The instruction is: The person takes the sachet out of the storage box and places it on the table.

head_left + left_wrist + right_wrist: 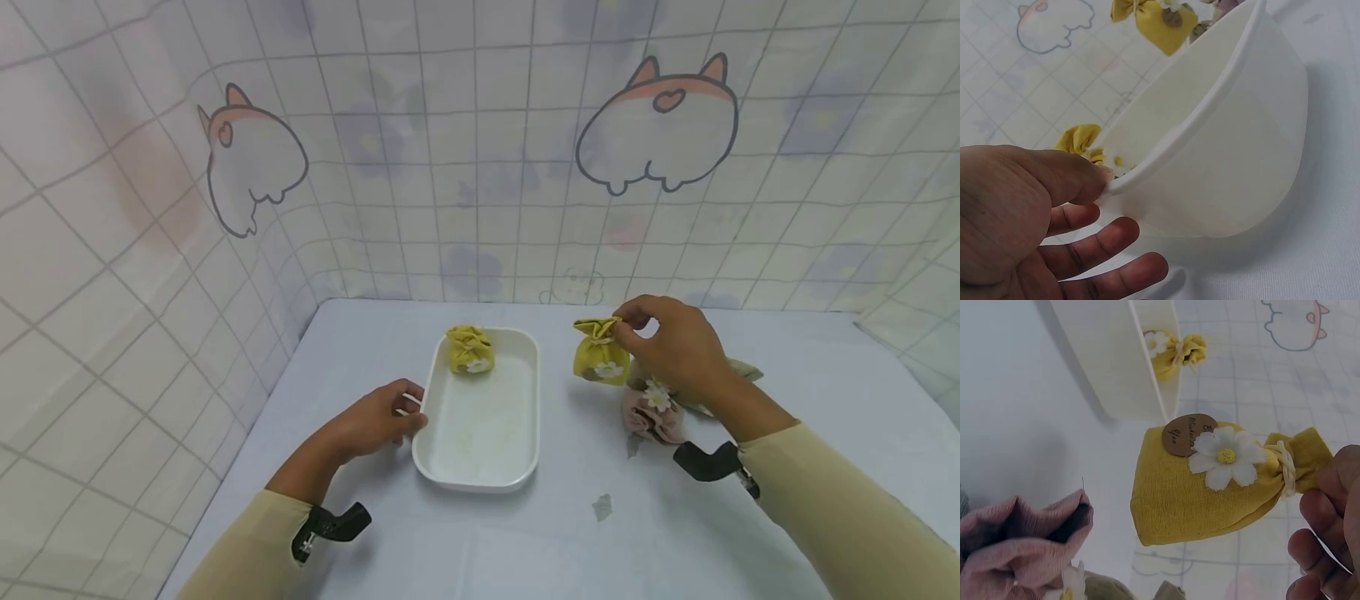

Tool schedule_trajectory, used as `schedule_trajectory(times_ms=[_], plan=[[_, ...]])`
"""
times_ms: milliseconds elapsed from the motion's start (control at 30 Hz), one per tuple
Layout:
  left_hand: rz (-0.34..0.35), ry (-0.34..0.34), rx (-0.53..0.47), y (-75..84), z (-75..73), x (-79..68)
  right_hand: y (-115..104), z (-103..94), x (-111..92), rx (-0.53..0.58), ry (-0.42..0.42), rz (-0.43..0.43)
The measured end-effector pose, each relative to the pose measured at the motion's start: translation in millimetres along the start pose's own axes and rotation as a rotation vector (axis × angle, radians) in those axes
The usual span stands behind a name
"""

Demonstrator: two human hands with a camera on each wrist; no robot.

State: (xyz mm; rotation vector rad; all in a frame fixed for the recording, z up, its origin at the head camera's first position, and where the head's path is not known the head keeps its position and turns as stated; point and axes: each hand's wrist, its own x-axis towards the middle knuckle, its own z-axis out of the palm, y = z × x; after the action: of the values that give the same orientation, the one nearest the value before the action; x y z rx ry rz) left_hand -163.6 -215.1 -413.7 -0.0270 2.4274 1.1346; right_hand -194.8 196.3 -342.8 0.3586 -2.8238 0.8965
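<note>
My right hand (pixel 678 346) pinches the gathered neck of a yellow cloth pouch (pixel 1204 487), lifted above the table to the right of the white tray (pixel 480 487). A white flower and a round brown tag with writing sit on its front, and a pale cord ties its neck. At the tray's left side, my left hand (pixel 1079 231) grips the rim, thumb over the edge and fingers against the outer wall. Inside the tray's far left corner lies another yellow pouch (pixel 471 350), also with a white flower.
Right of the tray, below my right hand, a pink pouch (pixel 651 417) with a white flower lies beside a greenish-beige pouch (pixel 742 371), partly hidden by the hand. A small grey patch (pixel 602 507) marks the white tablecloth. A grid-patterned curtain (pixel 480 167) hangs behind the table.
</note>
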Motion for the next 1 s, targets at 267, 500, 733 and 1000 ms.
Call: schedule_trajectory(times_ms=[267, 500, 733, 1000], plan=[[0.0, 0.007, 0.004, 0.1, 0.1, -0.8, 6.8, -12.4, -8.1, -0.027, -0.01, 0.039], [-0.005, 0.011, 0.005, -1.2, 1.3, 0.3, 13.9, -21.5, -18.1, -0.053, -0.001, 0.063], [-0.018, 0.018, 0.009, -2.9, 1.3, 0.1, 22.9, -28.5, -24.0, -0.076, 0.044, 0.047], [-0.006, 0.013, 0.005, -3.2, 1.4, 2.1, 32.8, -37.6, -29.5, -0.09, 0.081, 0.034]])
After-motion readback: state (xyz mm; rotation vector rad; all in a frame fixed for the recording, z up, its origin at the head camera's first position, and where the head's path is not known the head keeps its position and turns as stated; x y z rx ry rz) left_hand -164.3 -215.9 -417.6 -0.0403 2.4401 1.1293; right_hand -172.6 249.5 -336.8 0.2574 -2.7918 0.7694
